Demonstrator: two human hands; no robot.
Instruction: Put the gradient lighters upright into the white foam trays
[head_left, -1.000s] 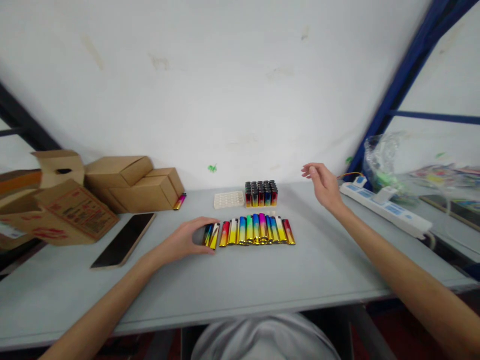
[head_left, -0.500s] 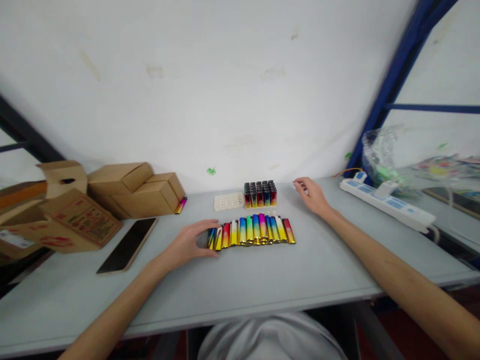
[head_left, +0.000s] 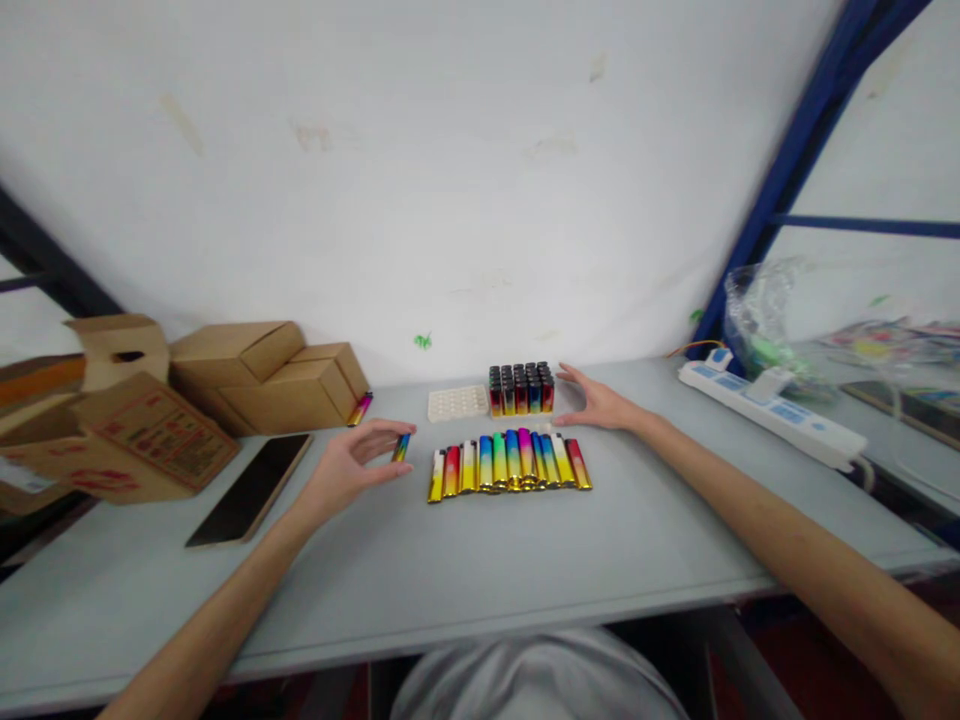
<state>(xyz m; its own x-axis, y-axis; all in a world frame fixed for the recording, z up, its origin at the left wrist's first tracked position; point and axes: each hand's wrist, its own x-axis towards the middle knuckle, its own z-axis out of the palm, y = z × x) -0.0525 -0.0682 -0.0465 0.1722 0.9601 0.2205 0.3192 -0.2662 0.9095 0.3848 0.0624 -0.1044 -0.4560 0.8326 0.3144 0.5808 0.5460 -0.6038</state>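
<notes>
A row of several rainbow-coloured lighters (head_left: 508, 462) lies flat on the grey table (head_left: 525, 560). My left hand (head_left: 349, 465) is raised just left of the row and pinches one lighter (head_left: 402, 447) between thumb and fingers. Behind the row stands a block of upright lighters (head_left: 522, 388) with black tops. My right hand (head_left: 598, 405) rests open on the table next to that block's right side. A white empty tray (head_left: 458, 402) lies left of the block.
Brown cardboard boxes (head_left: 255, 375) are stacked at the back left, with one loose lighter (head_left: 360, 408) leaning against them. A dark flat board (head_left: 251, 485) lies left of my hand. A white power strip (head_left: 772, 415) and a plastic bag (head_left: 772, 315) sit at the right.
My left hand has lifted one lighter off the left end of the row. My right hand came down from the air and moved left to the upright block.
</notes>
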